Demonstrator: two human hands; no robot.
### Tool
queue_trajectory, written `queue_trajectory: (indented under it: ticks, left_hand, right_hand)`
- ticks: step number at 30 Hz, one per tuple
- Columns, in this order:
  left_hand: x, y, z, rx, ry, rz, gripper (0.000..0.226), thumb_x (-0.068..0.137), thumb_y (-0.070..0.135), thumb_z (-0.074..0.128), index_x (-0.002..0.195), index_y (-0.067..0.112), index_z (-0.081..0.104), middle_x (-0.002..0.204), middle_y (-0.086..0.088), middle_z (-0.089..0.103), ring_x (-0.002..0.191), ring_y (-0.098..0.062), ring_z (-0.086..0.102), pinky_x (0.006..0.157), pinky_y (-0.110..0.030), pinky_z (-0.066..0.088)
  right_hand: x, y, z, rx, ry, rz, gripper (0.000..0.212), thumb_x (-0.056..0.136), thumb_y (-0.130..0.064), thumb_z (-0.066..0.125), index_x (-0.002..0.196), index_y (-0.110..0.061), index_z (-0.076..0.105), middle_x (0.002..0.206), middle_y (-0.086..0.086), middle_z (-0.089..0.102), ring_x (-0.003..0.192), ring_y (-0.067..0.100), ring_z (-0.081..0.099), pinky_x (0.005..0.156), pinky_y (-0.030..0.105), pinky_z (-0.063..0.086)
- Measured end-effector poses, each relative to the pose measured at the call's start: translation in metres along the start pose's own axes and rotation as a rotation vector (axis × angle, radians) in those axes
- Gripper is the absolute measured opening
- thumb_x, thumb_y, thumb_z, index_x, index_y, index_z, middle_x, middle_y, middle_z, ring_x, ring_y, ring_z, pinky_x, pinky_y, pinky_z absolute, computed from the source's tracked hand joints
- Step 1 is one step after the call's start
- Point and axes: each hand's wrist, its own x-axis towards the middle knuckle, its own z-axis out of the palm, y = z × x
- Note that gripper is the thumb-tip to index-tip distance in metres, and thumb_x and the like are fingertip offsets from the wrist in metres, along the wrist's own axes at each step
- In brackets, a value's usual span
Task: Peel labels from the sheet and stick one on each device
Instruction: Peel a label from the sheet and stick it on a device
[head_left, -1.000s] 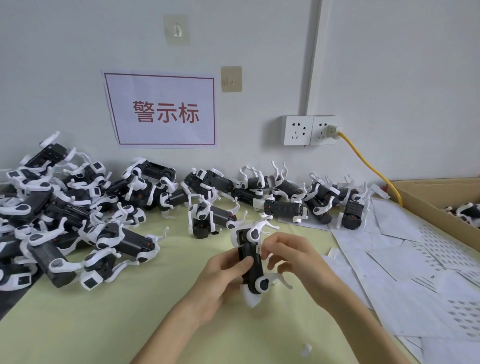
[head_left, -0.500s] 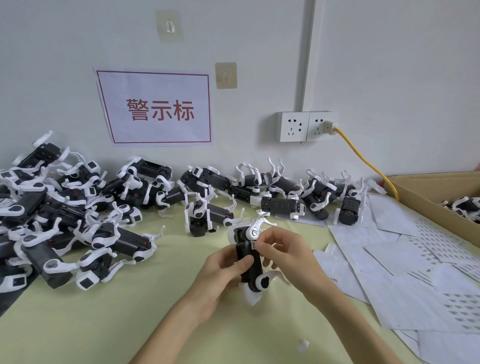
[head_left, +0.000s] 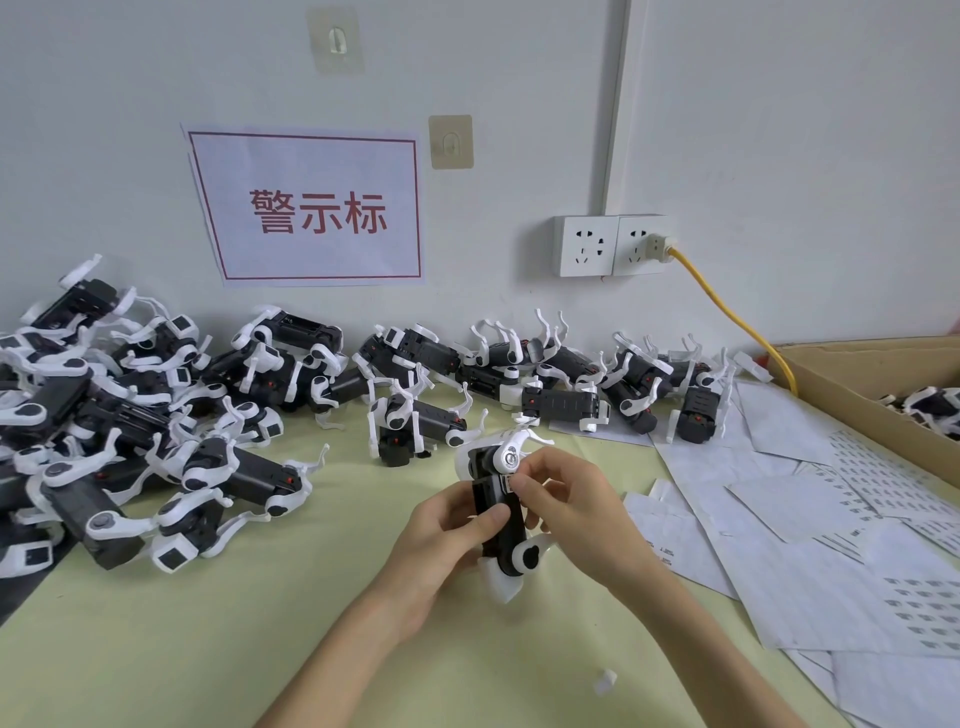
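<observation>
A black device with white folding arms (head_left: 497, 512) stands upright above the yellow-green table (head_left: 208, 623). My left hand (head_left: 447, 535) grips its body from the left, thumb across the front. My right hand (head_left: 569, 512) curls round its right side, with thumb and fingertips pressed on the upper front where a small white label (head_left: 511, 486) shows. Label sheets (head_left: 857, 571) lie spread on the table to the right.
Many black-and-white devices (head_left: 156, 415) are heaped along the wall at left and centre. A cardboard box (head_left: 872, 395) holding more devices sits at far right. A yellow cable (head_left: 737, 322) runs from the wall socket. A small white scrap (head_left: 605, 682) lies near the front edge.
The device has stayed in both hands. My right thumb and fingers have shifted slightly on its upper front. The camera view has drifted a little.
</observation>
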Motion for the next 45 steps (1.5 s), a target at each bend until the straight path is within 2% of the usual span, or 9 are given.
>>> queue_trajectory:
  ticks: [3,8,17,24,29,33,35,40,45]
  left_hand:
    - [0.001,-0.001,0.001,0.009,0.019,0.009,0.042,0.079,0.034,0.077,0.117,0.017,0.072,0.112,-0.008,0.077,0.106,-0.028,0.074,0.085,-0.037,0.06]
    - [-0.001,-0.002,0.004,-0.006,0.041,0.012,0.042,0.077,0.033,0.078,0.115,0.016,0.07,0.11,-0.006,0.078,0.103,-0.023,0.075,0.073,-0.025,0.057]
    - [-0.001,-0.002,0.004,0.022,0.054,0.019,0.046,0.074,0.032,0.079,0.115,0.014,0.068,0.109,-0.003,0.078,0.104,-0.02,0.075,0.076,-0.028,0.057]
    - [-0.001,-0.004,0.003,0.057,0.045,0.022,0.026,0.091,0.016,0.077,0.114,0.012,0.066,0.107,-0.002,0.078,0.101,-0.018,0.075,0.071,-0.021,0.056]
    - [0.0,-0.004,0.004,0.058,0.044,0.035,0.043,0.077,0.033,0.078,0.114,0.015,0.067,0.109,-0.001,0.078,0.104,-0.02,0.075,0.079,-0.03,0.057]
    - [0.001,-0.005,0.002,0.039,0.032,0.027,0.038,0.08,0.038,0.075,0.114,0.022,0.072,0.111,-0.002,0.078,0.106,-0.022,0.074,0.081,-0.03,0.057]
    - [0.001,-0.005,0.002,0.037,0.016,0.022,0.032,0.082,0.041,0.072,0.11,0.026,0.076,0.112,-0.003,0.078,0.105,-0.022,0.074,0.084,-0.034,0.055]
    - [0.001,-0.004,0.0,0.036,-0.038,0.028,0.032,0.088,0.045,0.066,0.112,0.026,0.077,0.114,-0.006,0.077,0.107,-0.024,0.072,0.094,-0.044,0.052]
    - [-0.002,-0.002,-0.004,-0.028,-0.148,0.035,0.036,0.091,0.035,0.065,0.119,0.012,0.072,0.109,-0.011,0.073,0.104,-0.025,0.068,0.088,-0.034,0.051]
  right_hand:
    - [0.0,0.001,0.001,-0.018,0.02,-0.007,0.015,0.099,-0.019,0.063,0.084,-0.019,0.064,0.065,-0.013,0.062,0.061,0.008,0.061,0.058,0.022,0.046]
    - [-0.001,0.0,0.004,-0.046,0.057,-0.002,0.017,0.098,-0.02,0.064,0.081,-0.023,0.064,0.067,-0.008,0.063,0.062,0.01,0.06,0.059,0.029,0.05]
    - [-0.005,-0.006,0.006,-0.07,0.1,0.003,0.015,0.097,-0.021,0.065,0.081,-0.022,0.064,0.078,0.004,0.069,0.072,0.027,0.064,0.067,0.043,0.054]
    - [-0.003,-0.004,0.006,-0.033,0.101,0.097,0.015,0.095,-0.022,0.066,0.081,-0.019,0.065,0.078,0.001,0.07,0.067,0.017,0.063,0.064,0.036,0.053]
    - [-0.002,-0.001,0.006,0.04,0.062,0.16,0.034,0.095,-0.03,0.067,0.077,-0.003,0.06,0.066,-0.001,0.063,0.065,0.013,0.062,0.066,0.03,0.048]
    - [0.001,-0.001,0.005,0.197,-0.005,0.222,0.033,0.103,-0.021,0.054,0.072,-0.012,0.058,0.065,-0.004,0.062,0.063,0.012,0.059,0.072,0.03,0.044]
    - [0.002,-0.003,0.0,0.24,-0.019,0.208,0.032,0.104,-0.018,0.052,0.073,-0.014,0.059,0.066,-0.006,0.063,0.065,0.013,0.061,0.072,0.028,0.045]
    - [-0.001,-0.003,0.0,0.212,-0.034,0.083,0.02,0.094,-0.021,0.072,0.083,-0.009,0.061,0.069,-0.006,0.063,0.062,0.011,0.062,0.064,0.021,0.051]
    - [-0.001,0.001,0.001,0.289,-0.101,0.04,0.026,0.093,-0.014,0.073,0.077,-0.007,0.054,0.072,0.001,0.059,0.068,0.022,0.06,0.066,0.028,0.052]
